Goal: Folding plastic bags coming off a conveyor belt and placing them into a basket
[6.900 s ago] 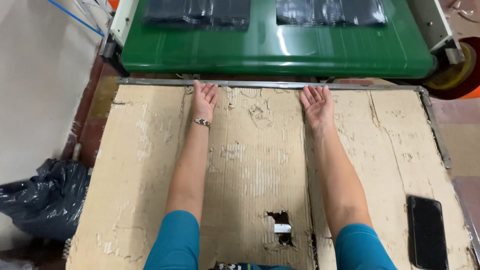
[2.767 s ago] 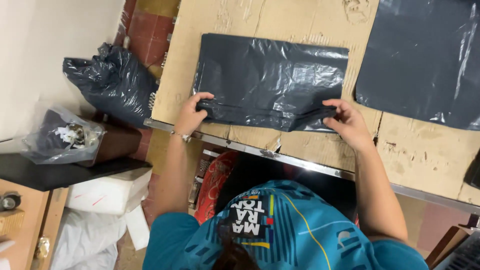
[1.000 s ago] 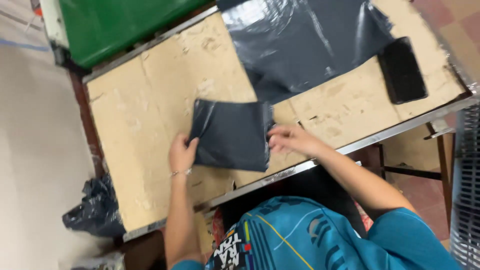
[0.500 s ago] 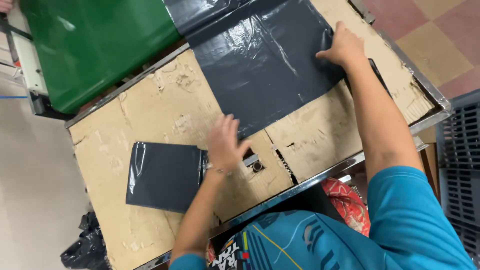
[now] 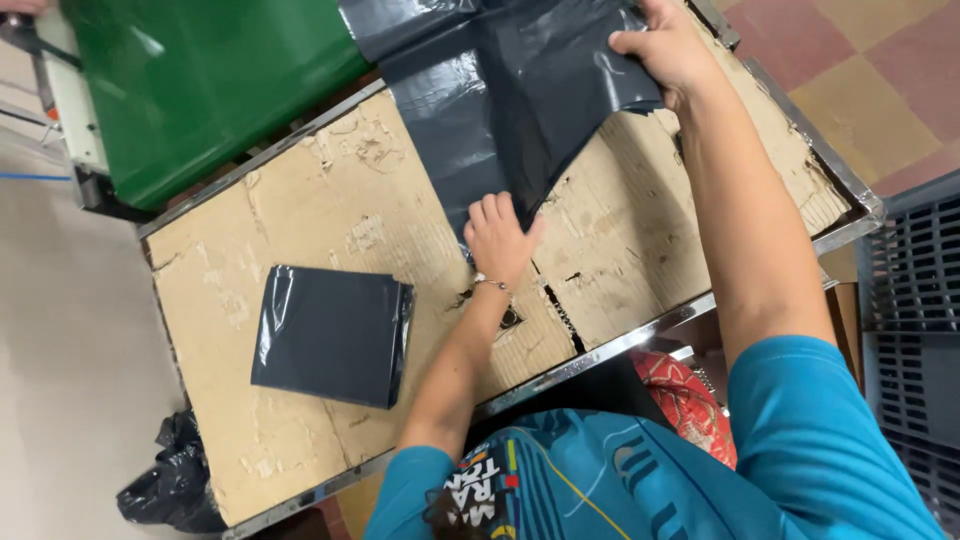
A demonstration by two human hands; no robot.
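A large dark grey plastic bag [image 5: 500, 90] lies across the far part of the cardboard-topped table [image 5: 330, 210]. My right hand [image 5: 665, 45] grips the bag's right edge and lifts it, so that side is folding over. My left hand [image 5: 497, 238] presses flat on the bag's near corner, fingers spread, with a bracelet at the wrist. A folded dark grey bag [image 5: 332, 333] rests on the table to the left, apart from both hands.
A green conveyor belt [image 5: 200, 80] runs beyond the table. A black rubbish bag [image 5: 175, 485] sits on the floor at the left. A dark plastic crate [image 5: 920, 320] stands at the right. The table has a metal rim [image 5: 600, 355] and a small hole [image 5: 508, 318].
The folded bag was left on the table's left. My left hand moved onto the large bag's near corner, and my right hand has lifted its right edge.
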